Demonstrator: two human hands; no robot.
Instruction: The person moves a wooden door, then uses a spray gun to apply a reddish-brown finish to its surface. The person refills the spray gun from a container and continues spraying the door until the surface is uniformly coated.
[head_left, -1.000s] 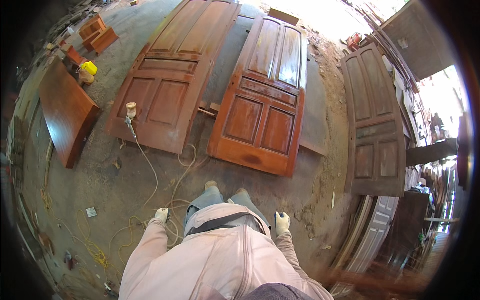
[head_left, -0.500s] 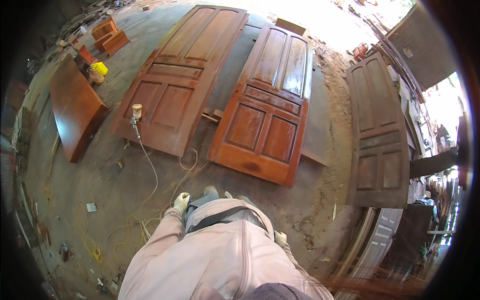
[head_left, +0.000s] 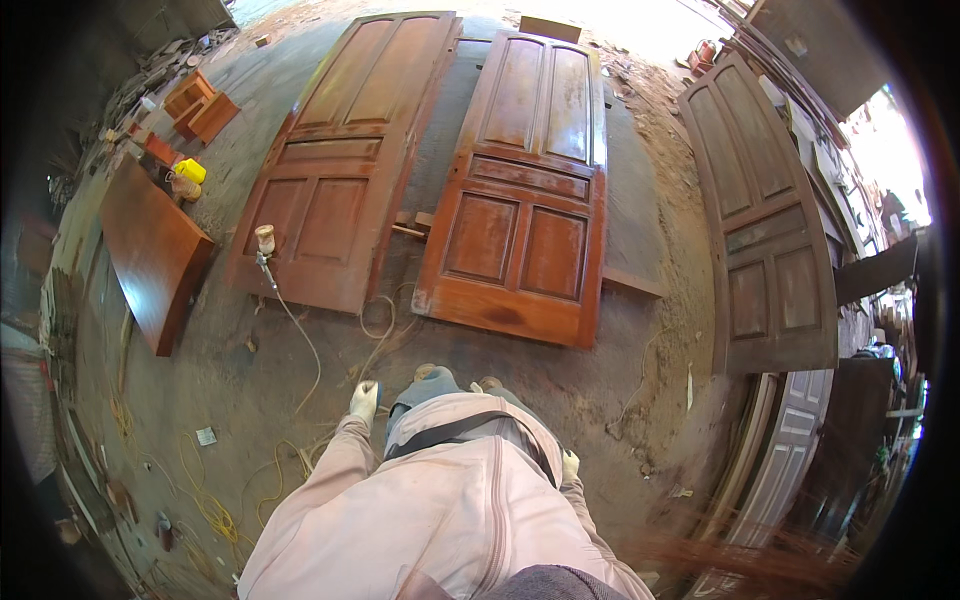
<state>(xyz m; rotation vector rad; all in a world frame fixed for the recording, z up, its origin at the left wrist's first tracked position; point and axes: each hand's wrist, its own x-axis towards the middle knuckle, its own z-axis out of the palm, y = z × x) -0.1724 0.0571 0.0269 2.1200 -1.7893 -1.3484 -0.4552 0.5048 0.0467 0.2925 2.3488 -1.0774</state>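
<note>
My left hand (head_left: 364, 400), in a pale glove, hangs low beside my left thigh with its fingers curled. A small dark edge shows at the fingers; what it is cannot be made out. Only a bit of my gloved right hand (head_left: 570, 466) shows at my right hip, its fingers hidden. Ahead of me a glossy reddish-brown panelled door (head_left: 508, 318) lies flat, raised off the floor. To its left lies a second, duller panelled door (head_left: 345, 150). On that door's near end rests a spray gun (head_left: 264, 243) with a pale cup on top and a hose trailing from it.
A brown wooden slab (head_left: 150, 255) stands on the left, with a yellow jug (head_left: 190, 171) behind it. Another panelled door (head_left: 765, 225) leans at the right, above a grey door (head_left: 785, 440). Yellow cord (head_left: 215, 510) lies tangled on the floor at left. Wooden supports (head_left: 413, 222) sit between the doors.
My view has shifted slightly, so the doors sit a little further left. My left hand has turned a little and still hangs by my thigh. The spray gun stays on the door.
</note>
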